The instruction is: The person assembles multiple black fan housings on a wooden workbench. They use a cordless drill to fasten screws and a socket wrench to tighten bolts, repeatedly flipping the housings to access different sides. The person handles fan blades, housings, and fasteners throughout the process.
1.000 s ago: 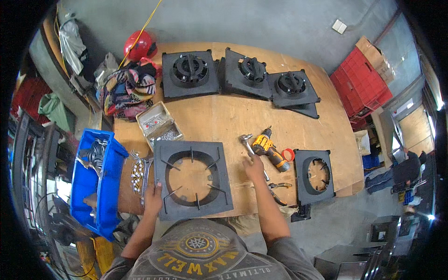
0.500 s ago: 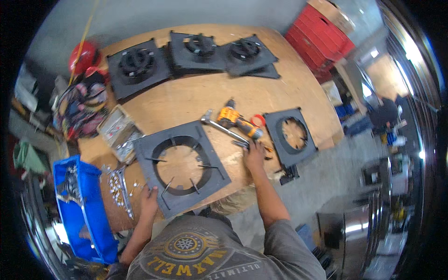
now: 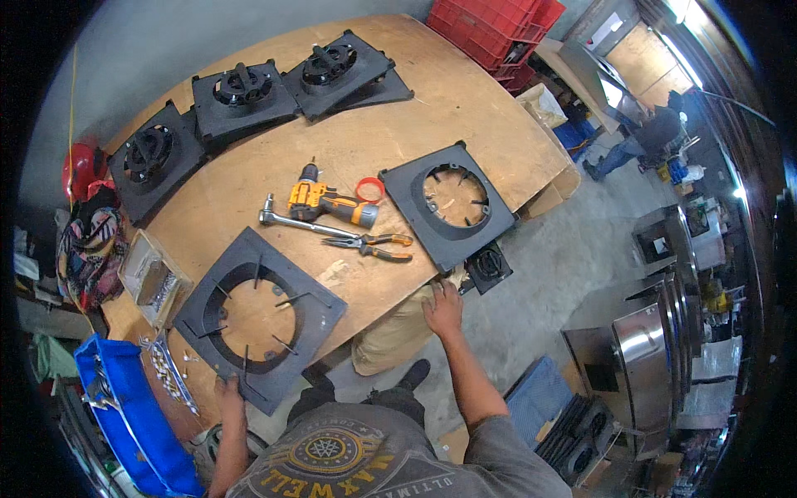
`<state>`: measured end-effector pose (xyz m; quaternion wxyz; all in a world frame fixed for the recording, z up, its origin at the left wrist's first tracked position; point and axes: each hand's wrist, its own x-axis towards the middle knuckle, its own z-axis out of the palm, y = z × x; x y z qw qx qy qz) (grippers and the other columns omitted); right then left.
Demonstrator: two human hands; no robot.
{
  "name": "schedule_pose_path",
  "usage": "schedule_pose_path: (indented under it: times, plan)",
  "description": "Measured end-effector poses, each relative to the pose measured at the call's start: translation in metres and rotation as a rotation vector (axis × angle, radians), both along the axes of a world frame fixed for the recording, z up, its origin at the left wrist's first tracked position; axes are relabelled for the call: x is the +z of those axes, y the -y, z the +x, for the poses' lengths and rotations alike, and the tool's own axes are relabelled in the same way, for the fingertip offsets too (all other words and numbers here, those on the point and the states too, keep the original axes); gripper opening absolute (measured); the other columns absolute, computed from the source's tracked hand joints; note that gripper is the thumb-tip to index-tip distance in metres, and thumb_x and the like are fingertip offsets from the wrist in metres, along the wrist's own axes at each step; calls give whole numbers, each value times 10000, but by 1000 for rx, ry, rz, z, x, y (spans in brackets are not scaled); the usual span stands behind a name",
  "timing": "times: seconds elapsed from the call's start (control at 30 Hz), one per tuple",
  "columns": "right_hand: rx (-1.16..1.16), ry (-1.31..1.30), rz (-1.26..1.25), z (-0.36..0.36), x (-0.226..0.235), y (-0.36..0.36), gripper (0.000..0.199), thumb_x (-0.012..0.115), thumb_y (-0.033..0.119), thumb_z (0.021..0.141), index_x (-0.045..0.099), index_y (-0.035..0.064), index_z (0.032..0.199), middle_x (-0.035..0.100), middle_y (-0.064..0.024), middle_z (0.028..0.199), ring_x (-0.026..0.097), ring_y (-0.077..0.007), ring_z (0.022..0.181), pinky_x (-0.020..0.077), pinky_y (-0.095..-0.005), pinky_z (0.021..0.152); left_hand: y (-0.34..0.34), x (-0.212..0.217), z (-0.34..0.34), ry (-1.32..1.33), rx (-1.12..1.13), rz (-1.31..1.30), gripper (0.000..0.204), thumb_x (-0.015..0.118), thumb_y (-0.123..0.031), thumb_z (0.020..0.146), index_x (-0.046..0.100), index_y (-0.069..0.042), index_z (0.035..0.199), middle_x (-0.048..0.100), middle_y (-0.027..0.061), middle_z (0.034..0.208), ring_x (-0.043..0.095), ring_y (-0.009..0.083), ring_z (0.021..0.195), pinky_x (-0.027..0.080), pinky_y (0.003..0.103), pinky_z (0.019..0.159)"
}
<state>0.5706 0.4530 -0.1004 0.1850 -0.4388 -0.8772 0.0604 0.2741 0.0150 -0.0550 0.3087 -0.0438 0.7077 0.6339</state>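
My left hand (image 3: 232, 400) grips the near left edge of a square black metal plate (image 3: 197, 309) that has a round ringed hole and thin prongs pointing inward. That plate lies flat at the table's front edge. Over the front edge of the table, my right hand (image 3: 442, 308) is open with its fingers stretched out, and I see nothing in it. It is nearest to a second square black plate (image 3: 404, 195) with a ringed hole. Orange-and-black pliers (image 3: 369, 244), a ratchet wrench (image 3: 303, 224) and a yellow cordless drill (image 3: 320, 201) lie between the two plates.
Several black plates with round fittings (image 3: 241, 87) line the back. A red tape roll (image 3: 370, 190) is by the drill. At left are a clear parts box (image 3: 155, 282), small fasteners (image 3: 168, 373) and a blue bin (image 3: 137, 415). Red crates (image 3: 481, 37) and a person (image 3: 652, 137) are farther off.
My right hand has moved off the pliers toward the table's front edge, and the pliers now lie in plain sight. The view has swung to the right. My left hand stays on the plate.
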Motion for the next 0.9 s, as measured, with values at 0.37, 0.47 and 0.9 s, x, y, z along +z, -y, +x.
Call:
schedule_pose_path:
  times: [0.37,0.47,0.9]
  plan:
    - [911,602,-736,101,-138,-11,335,508,299,910,722,41,914,702,-217,969,677,-386,918,521,-534,789,5,-19,54,-518,86,-827,465,423,-338,1052,543,15,1329,650,216,1169,617,332,1081,451,393,937]
    - [353,187,-847,78,-186,-46,310,496,259,921,714,41,903,711,-206,952,674,-361,923,512,-553,760,1,-18,65,-605,-27,-1002,502,395,-374,1054,563,29,1302,652,251,1160,616,385,1089,449,412,934]
    - [406,577,-915,-32,-283,-120,434,558,426,848,685,65,1054,666,-221,1090,632,-386,1036,490,-513,872,29,-22,43,-314,-48,-948,548,329,-411,1044,507,9,1347,615,277,1225,576,377,1195,418,438,1013]
